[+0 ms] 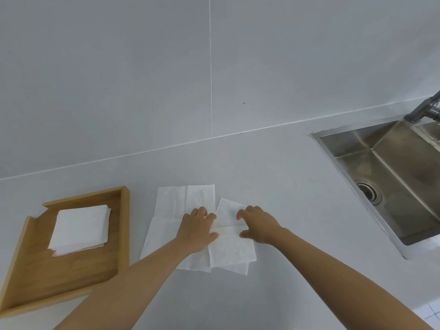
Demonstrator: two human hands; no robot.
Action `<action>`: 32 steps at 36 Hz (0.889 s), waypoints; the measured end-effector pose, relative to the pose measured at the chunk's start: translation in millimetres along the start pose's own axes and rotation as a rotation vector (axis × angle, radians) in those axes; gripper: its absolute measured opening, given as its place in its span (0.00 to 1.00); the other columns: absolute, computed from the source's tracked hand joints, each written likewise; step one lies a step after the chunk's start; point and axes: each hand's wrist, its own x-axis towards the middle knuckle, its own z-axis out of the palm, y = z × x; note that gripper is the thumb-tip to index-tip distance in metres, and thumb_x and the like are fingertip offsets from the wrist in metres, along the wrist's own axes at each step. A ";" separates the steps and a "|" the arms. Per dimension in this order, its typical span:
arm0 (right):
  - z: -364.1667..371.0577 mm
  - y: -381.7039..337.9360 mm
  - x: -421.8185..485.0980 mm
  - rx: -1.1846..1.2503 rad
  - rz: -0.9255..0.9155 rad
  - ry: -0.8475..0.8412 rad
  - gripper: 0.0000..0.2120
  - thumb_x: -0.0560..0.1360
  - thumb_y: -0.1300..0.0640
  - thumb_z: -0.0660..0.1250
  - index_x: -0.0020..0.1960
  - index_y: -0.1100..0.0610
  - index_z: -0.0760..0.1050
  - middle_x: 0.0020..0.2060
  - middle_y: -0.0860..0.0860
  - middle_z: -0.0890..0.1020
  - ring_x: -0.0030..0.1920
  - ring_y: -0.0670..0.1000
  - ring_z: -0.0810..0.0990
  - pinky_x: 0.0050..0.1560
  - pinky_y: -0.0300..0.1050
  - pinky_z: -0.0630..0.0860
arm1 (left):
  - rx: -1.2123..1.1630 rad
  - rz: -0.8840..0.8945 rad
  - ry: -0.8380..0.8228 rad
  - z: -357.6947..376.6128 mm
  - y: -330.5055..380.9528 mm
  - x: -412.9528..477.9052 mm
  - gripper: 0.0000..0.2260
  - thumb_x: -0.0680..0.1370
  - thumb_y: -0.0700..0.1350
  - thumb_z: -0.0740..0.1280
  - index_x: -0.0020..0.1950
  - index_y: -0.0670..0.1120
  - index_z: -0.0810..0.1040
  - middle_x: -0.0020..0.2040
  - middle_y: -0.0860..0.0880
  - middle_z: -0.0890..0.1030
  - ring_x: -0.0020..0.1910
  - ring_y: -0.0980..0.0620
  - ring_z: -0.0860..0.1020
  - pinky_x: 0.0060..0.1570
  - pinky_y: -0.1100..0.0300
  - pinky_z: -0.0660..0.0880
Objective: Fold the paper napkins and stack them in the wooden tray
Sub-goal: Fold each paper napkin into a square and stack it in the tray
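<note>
A wooden tray lies on the counter at the left, holding a stack of folded white napkins. An unfolded white napkin is spread flat in the middle of the counter. A smaller, partly folded napkin overlaps its right side. My left hand presses flat where the two napkins meet, fingers spread. My right hand rests on the smaller napkin with its fingers curled onto the paper, thumb near the fold line.
A stainless steel sink with a drain is set into the counter at the right, a faucet behind it. A grey tiled wall rises behind the counter. The counter's front edge is out of view.
</note>
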 end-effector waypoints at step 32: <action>-9.8 -8.2 -9.1 0.250 -0.016 -0.006 0.06 0.74 0.61 0.63 0.41 0.55 0.67 0.40 0.50 0.74 0.40 0.50 0.70 0.41 0.40 0.66 | -0.475 -0.036 -0.022 -10.4 7.5 -10.7 0.04 0.74 0.42 0.62 0.43 0.46 0.77 0.43 0.50 0.76 0.47 0.49 0.75 0.50 0.59 0.66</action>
